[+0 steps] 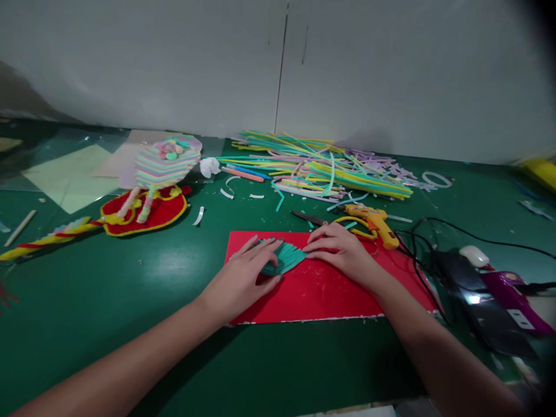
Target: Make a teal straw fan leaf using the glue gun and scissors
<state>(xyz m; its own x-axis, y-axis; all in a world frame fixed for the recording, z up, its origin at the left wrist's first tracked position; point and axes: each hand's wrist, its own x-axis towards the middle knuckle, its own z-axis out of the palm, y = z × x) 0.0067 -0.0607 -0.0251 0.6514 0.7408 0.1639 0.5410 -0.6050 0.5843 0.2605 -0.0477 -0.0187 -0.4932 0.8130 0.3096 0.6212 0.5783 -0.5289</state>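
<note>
A teal fan-shaped piece of ridged strips (290,258) lies on a red board (321,295) in front of me. My left hand (245,272) rests over its wide left side, fingers stretched across the strips and thumb apart. Part of the piece is hidden beneath those fingers. At the narrow right point, my right hand (341,252) has its fingertips pinched on the tip. Scissors with yellow handles (354,226) lie just beyond my right hand, against a yellow glue gun (377,223).
A pile of coloured pipe-cleaner-like sticks (330,168) lies along the wall. To the left are a striped fuzzy figure (167,165) on a red, yellow-edged piece (167,217) and a pale green sheet (72,176). Rightward sit black cables (414,255), a black phone-like object (482,307) and a purple object (512,298).
</note>
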